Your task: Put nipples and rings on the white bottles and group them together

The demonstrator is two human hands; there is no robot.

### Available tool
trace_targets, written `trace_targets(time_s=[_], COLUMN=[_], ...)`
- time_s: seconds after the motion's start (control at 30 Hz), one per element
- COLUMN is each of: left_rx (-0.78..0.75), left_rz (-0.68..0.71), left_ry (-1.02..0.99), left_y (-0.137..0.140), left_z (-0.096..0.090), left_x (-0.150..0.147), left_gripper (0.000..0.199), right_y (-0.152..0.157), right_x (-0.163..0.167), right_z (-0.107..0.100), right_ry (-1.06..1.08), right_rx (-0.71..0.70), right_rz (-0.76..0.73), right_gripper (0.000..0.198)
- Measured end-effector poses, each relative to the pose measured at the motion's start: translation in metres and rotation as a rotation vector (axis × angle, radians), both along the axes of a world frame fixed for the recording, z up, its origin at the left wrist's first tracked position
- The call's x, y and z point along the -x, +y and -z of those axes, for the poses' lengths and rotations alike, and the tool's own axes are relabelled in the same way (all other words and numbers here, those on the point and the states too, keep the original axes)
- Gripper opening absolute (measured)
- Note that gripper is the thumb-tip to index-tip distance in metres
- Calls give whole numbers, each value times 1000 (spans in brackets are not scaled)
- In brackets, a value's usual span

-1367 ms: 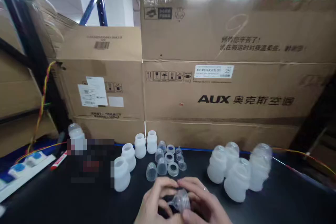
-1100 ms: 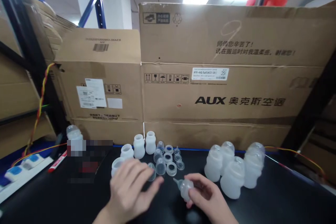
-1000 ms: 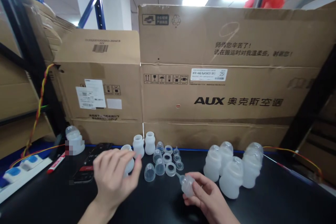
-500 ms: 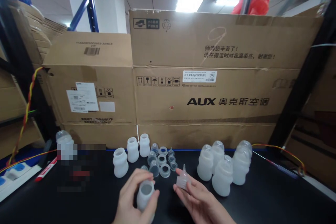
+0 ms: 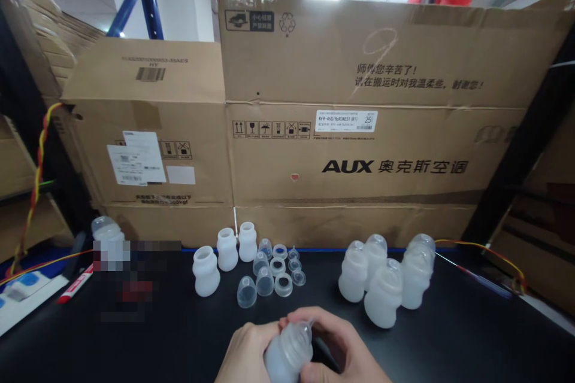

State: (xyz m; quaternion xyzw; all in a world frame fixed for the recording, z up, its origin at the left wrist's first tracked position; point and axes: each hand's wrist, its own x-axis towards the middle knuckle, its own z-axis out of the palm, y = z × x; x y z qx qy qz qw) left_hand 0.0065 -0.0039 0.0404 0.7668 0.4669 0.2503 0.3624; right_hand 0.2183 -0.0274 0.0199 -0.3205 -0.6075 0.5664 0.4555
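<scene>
My left hand (image 5: 247, 354) is wrapped around a small white baby bottle (image 5: 279, 361), which leans to the right. On the bottle's mouth sits a translucent screw ring with a nipple (image 5: 298, 340), and the fingers of my right hand (image 5: 348, 344) close around it. Whether the ring is threaded on cannot be seen. Beyond my hands stand three open white bottles (image 5: 206, 275). Beside them are several clear dome caps (image 5: 247, 294), three screw rings (image 5: 283, 295) and three loose nipples (image 5: 298, 277).
Several capped bottles (image 5: 383, 305) stand in a group at the right. Another capped bottle (image 5: 106, 228) is at the far left, near a red-and-white marker (image 5: 76, 285) and a power strip (image 5: 33, 302). Large cardboard (image 5: 359, 203) walls off the back of the black table.
My hands have come together: the ring with the nipple in my right hand has moved left onto the mouth of the bottle in my left. The view has tilted slightly downward.
</scene>
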Motion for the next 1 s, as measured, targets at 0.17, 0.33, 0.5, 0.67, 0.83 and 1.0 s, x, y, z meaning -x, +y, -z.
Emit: trace_targets(time_s=[0.17, 0.33, 0.5, 0.67, 0.83, 1.0], left_rx=[-73, -196, -306, -600, -994, -1150], left_rz=[42, -162, -160, 17, 53, 54], left_ry=[36, 82, 151, 374, 456, 387], left_y=[-6, -7, -3, 1, 8, 8], left_z=[-4, -8, -19, -11, 4, -4], left_x=[0, -2, 3, 9, 14, 10], left_gripper=[25, 11, 3, 16, 20, 66], right_y=[-7, -7, -10, -4, 2, 9], right_x=[1, 8, 5, -1, -5, -4], right_z=[-8, -13, -20, -25, -22, -2], right_ry=[-146, -285, -220, -358, -645, -736], right_rx=[-115, -213, -379, -402, -450, -628], right_rz=[81, 264, 347, 125, 150, 229], right_gripper=[66, 33, 19, 36, 31, 33])
